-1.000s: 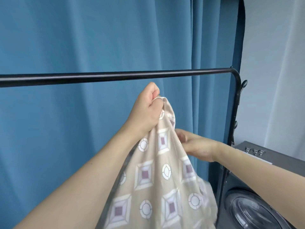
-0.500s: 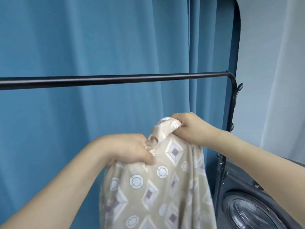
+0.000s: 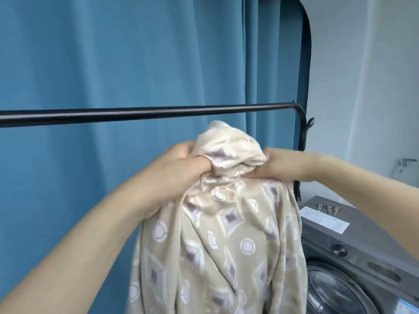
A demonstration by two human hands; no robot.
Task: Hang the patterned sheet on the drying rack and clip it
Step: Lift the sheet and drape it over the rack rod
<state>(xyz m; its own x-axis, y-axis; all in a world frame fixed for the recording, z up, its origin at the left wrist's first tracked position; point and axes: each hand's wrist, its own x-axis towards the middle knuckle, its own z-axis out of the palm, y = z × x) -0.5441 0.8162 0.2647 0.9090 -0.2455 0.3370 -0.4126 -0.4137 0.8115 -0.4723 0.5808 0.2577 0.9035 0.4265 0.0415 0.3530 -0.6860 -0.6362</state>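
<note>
**laundry_lurker:** So where's the patterned sheet [image 3: 226, 234] at right now?

**rackwatch:** It's bunched up in both hands, just below the black top bar of the drying rack [image 3: 147, 113], over near the bar's right end. It isn't over the bar yet. The long axis runs straight up and down: a gathered knob of fabric pokes up toward the bar, and the rest hangs down in loose folds out of the bottom of the shot.

**laundry_lurker:** Grip?

**rackwatch:** The left hand [image 3: 174, 168] is clenched around the left side of the gathered neck, and the right hand [image 3: 278, 164] is squeezing the right side. The fabric looks soft and slightly shiny, beige with white rings and purple-centred diamonds.

**laundry_lurker:** Background?

**rackwatch:** A pleated blue curtain [image 3: 113, 64] hangs behind the rack, with a grey front-load washing machine [image 3: 353, 250] at lower right and metal clips [image 3: 327, 207] on top of it.
</note>
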